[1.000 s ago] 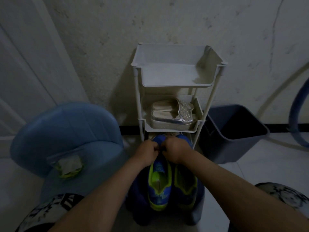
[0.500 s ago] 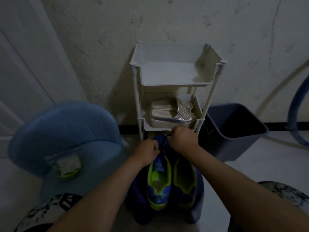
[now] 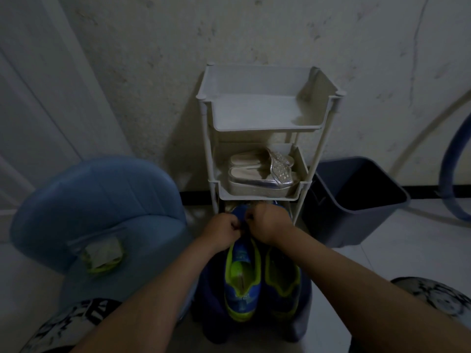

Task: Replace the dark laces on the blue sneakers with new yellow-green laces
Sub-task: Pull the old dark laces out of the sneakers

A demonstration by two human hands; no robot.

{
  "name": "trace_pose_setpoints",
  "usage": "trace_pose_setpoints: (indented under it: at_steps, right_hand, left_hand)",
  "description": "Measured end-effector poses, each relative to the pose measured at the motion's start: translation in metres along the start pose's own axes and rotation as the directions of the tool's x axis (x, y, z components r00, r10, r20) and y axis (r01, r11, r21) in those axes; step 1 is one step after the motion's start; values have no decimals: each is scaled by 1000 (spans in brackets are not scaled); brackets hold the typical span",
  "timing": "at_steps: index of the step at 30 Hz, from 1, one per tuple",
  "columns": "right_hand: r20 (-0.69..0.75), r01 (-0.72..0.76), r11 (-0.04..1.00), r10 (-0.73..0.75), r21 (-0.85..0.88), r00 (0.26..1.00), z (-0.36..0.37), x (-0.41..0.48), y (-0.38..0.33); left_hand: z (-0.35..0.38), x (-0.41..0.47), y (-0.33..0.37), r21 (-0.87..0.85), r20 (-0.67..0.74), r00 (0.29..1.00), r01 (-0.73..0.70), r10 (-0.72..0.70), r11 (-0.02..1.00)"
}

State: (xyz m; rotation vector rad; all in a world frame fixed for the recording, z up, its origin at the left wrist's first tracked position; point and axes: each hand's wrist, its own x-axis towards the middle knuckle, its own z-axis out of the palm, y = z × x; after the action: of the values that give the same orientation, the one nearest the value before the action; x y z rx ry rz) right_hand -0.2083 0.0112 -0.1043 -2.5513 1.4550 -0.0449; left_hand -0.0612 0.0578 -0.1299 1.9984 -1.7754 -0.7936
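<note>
Nearest, patterned shorts (image 3: 76,322) are cut off at both lower corners. Just beyond, the blue sneakers (image 3: 242,289) stand side by side on a dark stool (image 3: 211,289), heels toward the camera and toes hidden by the hands. The left hand (image 3: 224,231) and right hand (image 3: 270,222) meet over the left shoe, fingers curled tight, pinching the dark lace (image 3: 244,226), which shows only as a faint strand in the shadow between the knuckles. Leftward, a blurred packet of yellow-green laces (image 3: 103,256) lies on a blue chair (image 3: 102,200). Behind, silver sandals (image 3: 260,174) sit on a white rack (image 3: 267,123), beside a dark bin (image 3: 356,200).
</note>
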Motion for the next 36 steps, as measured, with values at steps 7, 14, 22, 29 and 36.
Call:
trace_pose_setpoints:
  at_steps: [7,14,22,29,36]
  right_hand:
    - [-252,-255,931,320,260,913,-14,4,11]
    - [-43,-9,975,19,222,999,-5,3,9]
    - [149,51,996,-63,79,987,12,2,3]
    - [5,-292,919,302,266,953,3,7,13]
    - [5,-317,900,330,300,944,-1,7,19]
  left_hand:
    - [-1,2,-3,-120,47,998,38,-33,992]
    - [-1,2,0,-46,46,999,4,-2,999]
    - [-7,2,-1,-70,36,999,40,-38,997]
    - [-7,6,-5,-238,81,985,169,-153,957]
    - [-3,7,-5,-137,57,995,87,-80,987]
